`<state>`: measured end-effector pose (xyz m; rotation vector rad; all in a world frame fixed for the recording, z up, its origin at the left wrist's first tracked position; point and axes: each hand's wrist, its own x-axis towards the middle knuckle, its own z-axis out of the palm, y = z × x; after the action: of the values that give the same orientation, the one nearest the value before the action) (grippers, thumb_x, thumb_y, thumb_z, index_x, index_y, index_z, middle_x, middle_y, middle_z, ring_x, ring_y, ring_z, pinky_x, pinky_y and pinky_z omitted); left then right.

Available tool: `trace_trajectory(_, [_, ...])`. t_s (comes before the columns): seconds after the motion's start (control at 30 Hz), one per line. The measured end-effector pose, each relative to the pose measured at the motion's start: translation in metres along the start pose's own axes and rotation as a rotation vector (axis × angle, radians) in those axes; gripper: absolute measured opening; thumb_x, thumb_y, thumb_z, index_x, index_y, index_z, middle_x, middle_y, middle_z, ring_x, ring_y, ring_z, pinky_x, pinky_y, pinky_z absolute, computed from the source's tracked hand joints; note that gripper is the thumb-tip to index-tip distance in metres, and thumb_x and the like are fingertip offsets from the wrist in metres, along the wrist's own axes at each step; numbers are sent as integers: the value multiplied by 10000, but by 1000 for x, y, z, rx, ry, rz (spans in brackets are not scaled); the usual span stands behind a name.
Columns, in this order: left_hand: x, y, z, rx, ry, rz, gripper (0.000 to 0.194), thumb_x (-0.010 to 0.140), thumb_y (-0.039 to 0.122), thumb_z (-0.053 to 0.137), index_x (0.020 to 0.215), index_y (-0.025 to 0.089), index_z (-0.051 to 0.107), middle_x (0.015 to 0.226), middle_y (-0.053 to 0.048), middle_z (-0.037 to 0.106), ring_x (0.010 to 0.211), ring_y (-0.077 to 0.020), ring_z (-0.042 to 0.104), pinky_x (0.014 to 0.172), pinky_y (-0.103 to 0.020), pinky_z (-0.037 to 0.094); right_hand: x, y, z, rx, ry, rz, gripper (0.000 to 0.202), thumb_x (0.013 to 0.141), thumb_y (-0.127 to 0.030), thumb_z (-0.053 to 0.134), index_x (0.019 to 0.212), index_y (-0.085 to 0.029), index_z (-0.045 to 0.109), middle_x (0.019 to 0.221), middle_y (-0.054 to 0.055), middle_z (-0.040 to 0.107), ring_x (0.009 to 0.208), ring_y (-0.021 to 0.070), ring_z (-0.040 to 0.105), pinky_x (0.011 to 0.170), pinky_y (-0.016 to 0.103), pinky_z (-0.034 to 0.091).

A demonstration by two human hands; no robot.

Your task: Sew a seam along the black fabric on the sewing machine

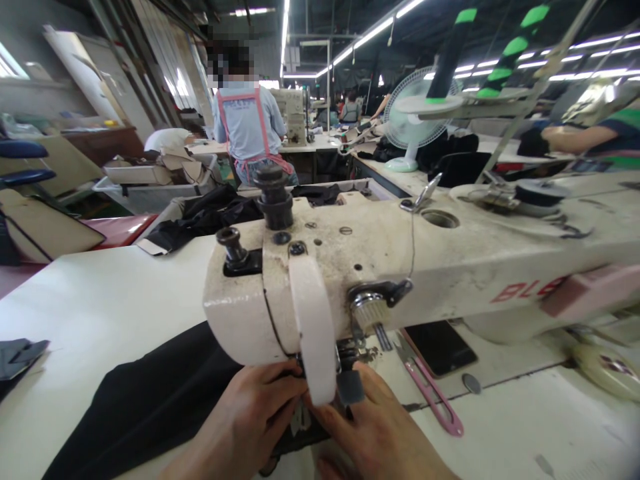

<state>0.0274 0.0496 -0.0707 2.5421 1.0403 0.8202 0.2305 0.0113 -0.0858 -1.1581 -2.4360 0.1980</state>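
Low centre: both hands, left hand (pixel 250 413) and right hand (pixel 373 427), fingers pressed together on black fabric (pixel 150 400) under sewing machine (pixel 380 267); fabric trails lower left.

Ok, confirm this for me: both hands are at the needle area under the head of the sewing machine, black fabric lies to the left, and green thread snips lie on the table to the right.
One detail is wrong: the thread snips are pink, not green, as the head view shows. The rest holds: the left hand and right hand are under the head of the sewing machine, with the black fabric to the left.
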Motion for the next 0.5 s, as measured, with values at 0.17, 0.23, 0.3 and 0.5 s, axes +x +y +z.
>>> trace_trajectory(0.17, [-1,-2,3,-16,-42,-5,238,894,112,470,945,246,659,974,-29,645,843,-169,612,737,-264,509,-1,2,-3,43,48,-15,390,727,-177,586,1116,-193,594,1088,129,624,1008,298,572,883,475,511])
trace_trajectory(0.23, [-3,-3,4,-26,-39,-1,252,898,114,455,955,244,664,980,-36,644,849,-176,607,739,-275,506,-2,2,-5,99,98,-28,400,723,-106,524,1109,-181,598,1073,125,630,997,273,573,877,448,518])
trace_trajectory(0.3, [-3,-5,3,-14,-29,13,267,882,96,458,960,240,669,952,-34,642,844,-170,602,754,-271,503,-3,2,-8,159,143,-30,426,712,-53,477,1104,-166,603,1071,122,627,1010,251,565,889,414,514])
trace_trajectory(0.5, [1,-4,-2,29,-17,97,240,900,121,450,957,213,665,943,-41,646,830,-151,607,741,-238,504,-2,-2,-12,211,136,18,474,686,-8,435,1102,-161,602,1067,113,618,1047,239,550,920,380,501])
